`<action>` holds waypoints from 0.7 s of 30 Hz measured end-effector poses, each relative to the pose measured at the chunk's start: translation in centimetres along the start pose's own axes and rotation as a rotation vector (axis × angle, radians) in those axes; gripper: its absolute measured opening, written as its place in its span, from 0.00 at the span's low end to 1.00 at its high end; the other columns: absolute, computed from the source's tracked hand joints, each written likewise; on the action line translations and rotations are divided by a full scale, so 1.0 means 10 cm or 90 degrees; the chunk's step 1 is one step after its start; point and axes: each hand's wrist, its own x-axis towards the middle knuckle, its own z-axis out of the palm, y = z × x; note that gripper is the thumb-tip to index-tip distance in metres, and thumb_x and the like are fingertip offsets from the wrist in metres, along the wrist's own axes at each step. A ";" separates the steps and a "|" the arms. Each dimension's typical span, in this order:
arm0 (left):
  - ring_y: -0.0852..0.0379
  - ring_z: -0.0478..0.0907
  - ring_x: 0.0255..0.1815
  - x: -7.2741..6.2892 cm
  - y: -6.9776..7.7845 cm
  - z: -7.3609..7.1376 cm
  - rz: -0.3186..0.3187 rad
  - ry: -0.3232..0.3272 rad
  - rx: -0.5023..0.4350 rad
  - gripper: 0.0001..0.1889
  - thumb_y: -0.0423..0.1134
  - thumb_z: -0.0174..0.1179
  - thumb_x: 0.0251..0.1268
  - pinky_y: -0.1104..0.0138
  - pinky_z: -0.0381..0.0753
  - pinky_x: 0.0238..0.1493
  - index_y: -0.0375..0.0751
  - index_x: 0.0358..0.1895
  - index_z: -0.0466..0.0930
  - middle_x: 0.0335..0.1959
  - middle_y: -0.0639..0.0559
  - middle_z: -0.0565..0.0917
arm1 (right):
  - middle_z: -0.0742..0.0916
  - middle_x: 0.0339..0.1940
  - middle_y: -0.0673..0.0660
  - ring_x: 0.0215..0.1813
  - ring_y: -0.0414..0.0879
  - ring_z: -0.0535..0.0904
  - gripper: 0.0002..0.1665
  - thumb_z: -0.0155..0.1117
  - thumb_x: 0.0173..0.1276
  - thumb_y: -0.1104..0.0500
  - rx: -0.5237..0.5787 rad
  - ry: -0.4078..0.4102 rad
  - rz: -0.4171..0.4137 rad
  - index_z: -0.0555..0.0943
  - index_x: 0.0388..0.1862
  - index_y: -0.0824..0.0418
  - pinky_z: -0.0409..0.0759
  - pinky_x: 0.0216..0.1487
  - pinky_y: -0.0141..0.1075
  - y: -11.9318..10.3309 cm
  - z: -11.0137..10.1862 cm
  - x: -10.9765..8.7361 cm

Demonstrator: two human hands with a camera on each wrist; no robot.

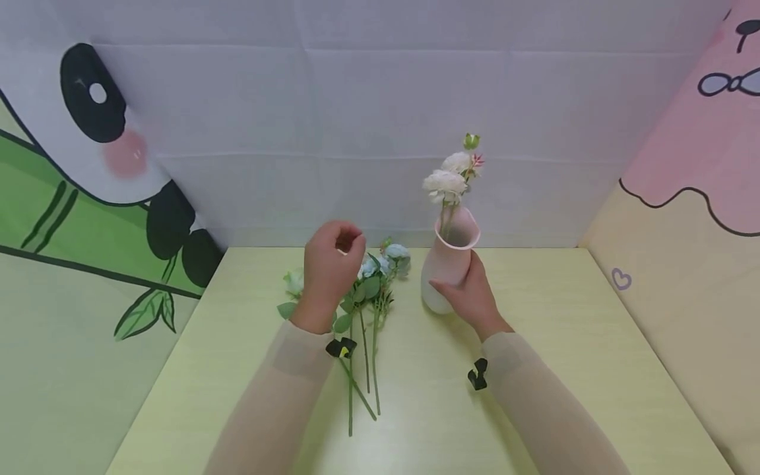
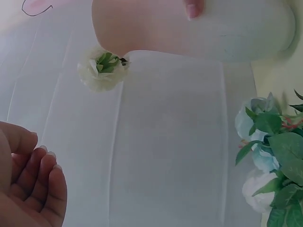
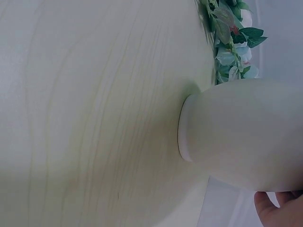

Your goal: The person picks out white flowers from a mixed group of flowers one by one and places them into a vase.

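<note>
A pale pink vase with a wavy rim stands on the table. My right hand grips its right side, thumb across the front; in the right wrist view only part of that hand shows beside the vase. Stems of white flowers rise from the vase's mouth, with a green bud at the top. My left hand is raised over the flowers on the table, apart from the vase. In the left wrist view its fingers are loosely curled, with nothing between them and the thumb.
Several artificial stems with pale blue flowers and green leaves lie on the table, left of the vase. A pale green-white flower lies by the left hand. A white cloth backdrop hangs behind, with printed panels at both sides.
</note>
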 end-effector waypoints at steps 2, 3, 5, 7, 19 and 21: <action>0.54 0.79 0.35 -0.07 -0.04 -0.01 -0.007 0.006 0.010 0.02 0.34 0.64 0.70 0.60 0.81 0.40 0.39 0.39 0.84 0.34 0.50 0.83 | 0.74 0.70 0.61 0.68 0.58 0.73 0.59 0.82 0.60 0.49 -0.002 -0.001 -0.001 0.56 0.81 0.58 0.70 0.69 0.58 0.00 0.00 0.00; 0.54 0.79 0.35 -0.10 -0.06 -0.02 -0.013 0.006 0.013 0.03 0.34 0.64 0.70 0.59 0.81 0.40 0.39 0.39 0.84 0.34 0.50 0.83 | 0.73 0.70 0.61 0.68 0.58 0.73 0.59 0.82 0.60 0.49 -0.003 -0.001 -0.002 0.55 0.81 0.58 0.70 0.69 0.58 0.00 0.00 0.00; 0.53 0.79 0.35 -0.15 -0.10 -0.03 -0.028 0.004 0.012 0.03 0.34 0.64 0.71 0.59 0.80 0.40 0.38 0.39 0.83 0.34 0.49 0.83 | 0.73 0.70 0.61 0.68 0.58 0.73 0.59 0.82 0.60 0.49 -0.004 0.000 -0.004 0.55 0.81 0.58 0.69 0.69 0.57 0.00 0.00 0.00; 0.53 0.79 0.34 -0.20 -0.15 -0.03 -0.048 0.000 0.009 0.03 0.35 0.64 0.71 0.58 0.80 0.39 0.39 0.39 0.83 0.34 0.49 0.82 | 0.73 0.70 0.61 0.68 0.58 0.73 0.59 0.82 0.60 0.49 -0.006 0.003 -0.005 0.55 0.81 0.58 0.69 0.70 0.57 0.01 0.01 0.00; 0.53 0.79 0.33 -0.47 -0.49 0.00 -0.152 -0.012 0.058 0.06 0.39 0.65 0.71 0.57 0.79 0.37 0.40 0.42 0.84 0.33 0.51 0.83 | 0.73 0.70 0.61 0.68 0.58 0.73 0.60 0.82 0.60 0.50 -0.007 0.000 -0.002 0.55 0.81 0.58 0.69 0.70 0.58 0.02 0.02 0.01; 0.52 0.79 0.34 -0.51 -0.52 0.02 -0.187 -0.026 0.069 0.08 0.41 0.65 0.71 0.56 0.79 0.37 0.39 0.44 0.85 0.34 0.50 0.83 | 0.73 0.70 0.61 0.68 0.58 0.73 0.59 0.82 0.60 0.50 -0.008 0.004 -0.004 0.55 0.81 0.58 0.69 0.70 0.58 0.01 0.01 0.01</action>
